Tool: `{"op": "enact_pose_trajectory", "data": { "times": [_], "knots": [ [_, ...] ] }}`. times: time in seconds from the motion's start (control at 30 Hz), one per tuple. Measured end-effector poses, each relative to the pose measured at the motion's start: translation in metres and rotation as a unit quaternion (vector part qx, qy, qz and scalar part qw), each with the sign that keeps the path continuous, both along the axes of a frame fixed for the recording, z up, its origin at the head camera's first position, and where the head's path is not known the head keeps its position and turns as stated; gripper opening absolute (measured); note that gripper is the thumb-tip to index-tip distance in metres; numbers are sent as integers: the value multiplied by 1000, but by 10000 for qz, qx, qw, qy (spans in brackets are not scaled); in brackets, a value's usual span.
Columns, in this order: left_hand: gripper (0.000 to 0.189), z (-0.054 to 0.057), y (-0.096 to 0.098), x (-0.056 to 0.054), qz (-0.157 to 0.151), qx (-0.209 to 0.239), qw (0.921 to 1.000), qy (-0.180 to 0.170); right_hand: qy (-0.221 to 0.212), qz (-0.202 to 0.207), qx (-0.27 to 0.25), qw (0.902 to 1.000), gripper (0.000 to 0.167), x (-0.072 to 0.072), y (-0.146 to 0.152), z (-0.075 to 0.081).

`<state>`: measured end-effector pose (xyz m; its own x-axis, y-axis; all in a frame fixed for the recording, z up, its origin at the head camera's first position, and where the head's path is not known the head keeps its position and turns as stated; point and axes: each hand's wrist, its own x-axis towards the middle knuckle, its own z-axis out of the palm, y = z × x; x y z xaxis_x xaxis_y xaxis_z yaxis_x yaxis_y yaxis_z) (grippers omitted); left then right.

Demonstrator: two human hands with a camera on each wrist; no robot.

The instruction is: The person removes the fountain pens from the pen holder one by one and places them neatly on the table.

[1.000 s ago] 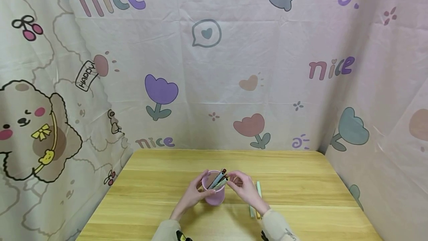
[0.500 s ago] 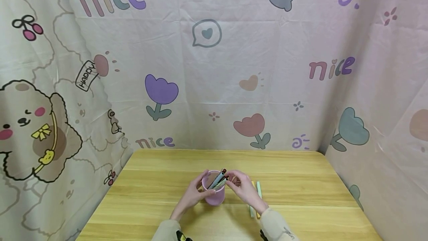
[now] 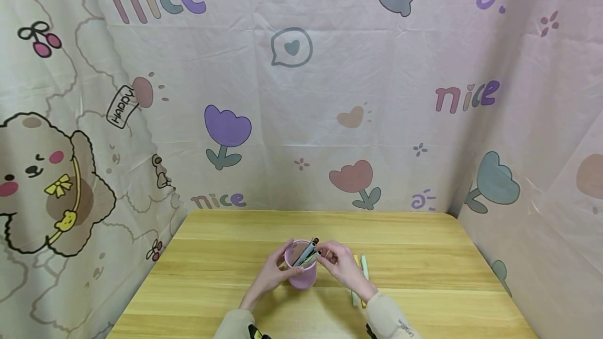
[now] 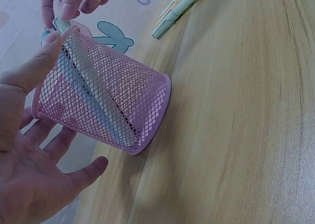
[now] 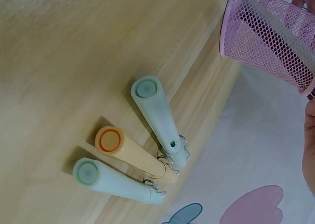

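Between the hands sits a mesh cup.

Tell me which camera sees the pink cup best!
The left wrist view: the pink cup looks biggest there, its mesh easy to see, with little hidden by the left hand. The head view shows it smaller, from above. The right wrist view shows only part, cut off at the picture's edge.

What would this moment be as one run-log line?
left hand: holds pink mesh cup | right hand: pinches pale green pen at rim | on table: orange pen between two mint pens
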<state>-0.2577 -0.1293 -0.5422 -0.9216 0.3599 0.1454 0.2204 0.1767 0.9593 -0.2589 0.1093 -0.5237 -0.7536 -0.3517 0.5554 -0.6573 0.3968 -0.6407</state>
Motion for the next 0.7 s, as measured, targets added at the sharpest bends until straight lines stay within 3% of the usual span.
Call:
{"op": "enact_pose_trajectory", "data": {
  "times": [0.33,0.7],
  "knots": [
    [86,-2,1,-1,-24,42,10000,26,354,-278,265,9986,25,1,-5,3],
    [86,-1,0,1,11,2,10000,49,-331,-506,418,9973,14,5,-10,18]
  ]
}}
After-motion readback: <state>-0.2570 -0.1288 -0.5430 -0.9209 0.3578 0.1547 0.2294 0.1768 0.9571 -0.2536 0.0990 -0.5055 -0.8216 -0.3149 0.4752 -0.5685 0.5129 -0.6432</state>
